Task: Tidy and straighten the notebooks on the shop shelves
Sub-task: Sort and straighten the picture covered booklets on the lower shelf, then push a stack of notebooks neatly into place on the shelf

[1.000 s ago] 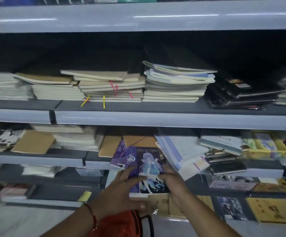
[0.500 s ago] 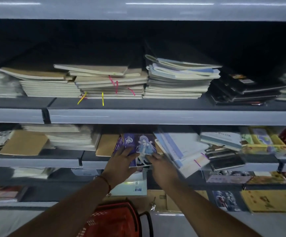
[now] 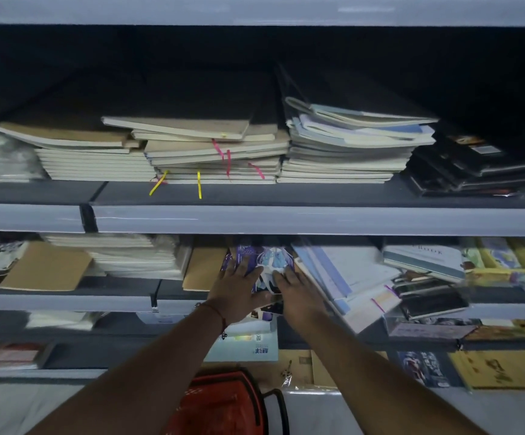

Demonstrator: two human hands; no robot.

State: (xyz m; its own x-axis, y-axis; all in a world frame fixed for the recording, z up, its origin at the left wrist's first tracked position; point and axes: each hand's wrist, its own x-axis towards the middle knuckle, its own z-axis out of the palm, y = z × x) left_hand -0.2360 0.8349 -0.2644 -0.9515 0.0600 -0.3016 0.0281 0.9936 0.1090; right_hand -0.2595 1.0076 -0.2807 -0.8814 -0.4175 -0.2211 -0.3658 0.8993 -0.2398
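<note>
text: you can make out only blurred lettering on the grey-white book (image 3: 424, 257) | white-blue box (image 3: 248, 346) print upside down, unreadable

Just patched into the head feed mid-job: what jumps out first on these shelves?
Both hands, left hand and right hand, lie flat on the purple anime-cover notebook at the middle of the second shelf. Above it, the cream notebook stack sits crooked, with pink and yellow ribbons hanging over the shelf edge. Right of the hands, the blue-and-white notebooks fan out, tilted past the shelf lip.

Stationery shop: shelves (image 3: 286, 219) of stacked notebooks (image 3: 214, 152)
</note>
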